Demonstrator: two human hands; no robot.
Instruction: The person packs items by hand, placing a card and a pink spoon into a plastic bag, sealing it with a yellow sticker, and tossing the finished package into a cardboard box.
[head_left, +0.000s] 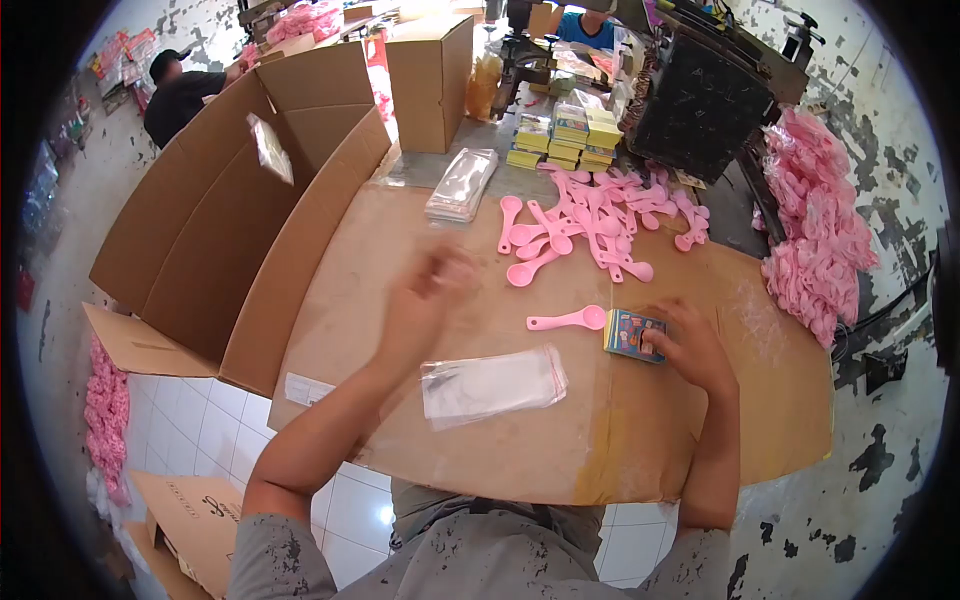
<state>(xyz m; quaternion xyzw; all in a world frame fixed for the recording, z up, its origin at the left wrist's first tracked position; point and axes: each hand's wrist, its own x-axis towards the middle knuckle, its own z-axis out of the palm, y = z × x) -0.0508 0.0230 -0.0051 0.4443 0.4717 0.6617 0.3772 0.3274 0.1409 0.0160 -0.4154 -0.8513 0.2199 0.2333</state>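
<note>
My left hand [432, 290] is smeared by motion above the cardboard tabletop, between two piles of clear plastic bags; its fingers cannot be made out. Up and to its left, a small clear packet [270, 150] with something pale inside shows against the open carton, apart from my hand. My right hand [688, 340] grips the right side of a small stack of printed cards [628, 332], thumb on top. Touching the stack's left side is a pink measuring spoon [568, 319]. Nearer my body lies a pile of clear bags [492, 388].
A large open carton [300, 270] stands left of the table. Behind my hands are more bags [462, 186], loose pink spoons [590, 220] and stacked cards [570, 130]. A black machine [695, 105] stands back right, near bagged pink items [815, 220]. Two people [185, 95] are further off.
</note>
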